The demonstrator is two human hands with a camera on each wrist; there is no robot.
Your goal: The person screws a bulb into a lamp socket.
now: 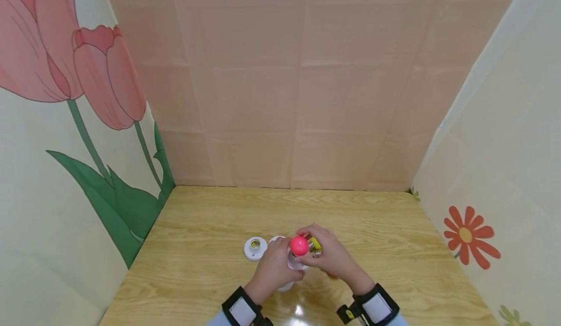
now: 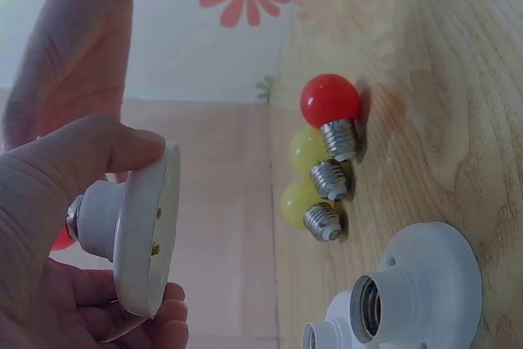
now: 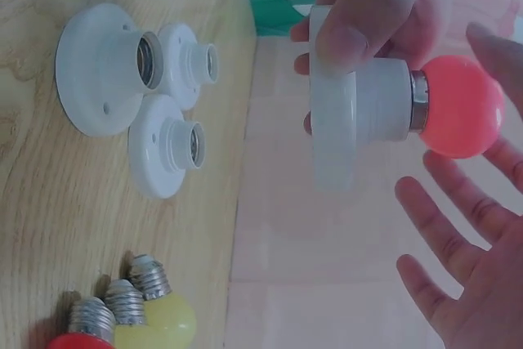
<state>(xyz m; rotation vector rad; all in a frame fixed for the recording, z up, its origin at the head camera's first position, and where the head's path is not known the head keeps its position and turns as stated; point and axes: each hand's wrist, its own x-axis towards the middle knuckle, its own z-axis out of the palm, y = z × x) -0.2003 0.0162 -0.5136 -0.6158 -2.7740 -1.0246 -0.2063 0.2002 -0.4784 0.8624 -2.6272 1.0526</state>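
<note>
Red bulb (image 3: 464, 107), neck down in a white lamp holder (image 3: 382, 100), held up off the wooden table (image 1: 210, 219) between both hands. Long axis roughly upright, judging by the wrist views: globe pointing away from the tabletop, round base of the holder underneath, its hollow underside with brass contacts (image 2: 155, 248) facing the wood. Left hand (image 1: 276, 262) curled round that base, thumb at one edge, fingers at the opposite edge. Right hand (image 1: 328, 253) over at the globe, clearly the nearer of the two to it; fingers spread and only slightly bent, thumb to one side, fingers to the other, well parted. No firm grip to be seen there; light contact impossible to confirm or rule out. Silvery metal collar (image 3: 419, 102) showing between globe and holder rim, depth of the thread inside hidden. Key relation, by judgement: globe lying between right thumb and fingers, in line with the holder, so any turn best made about that shared axis, with the base kept steady on the left. Lower down, on the table, three more white holders (image 3: 98, 71) and three loose bulbs (image 2: 329, 100), one red, two yellow.
</note>
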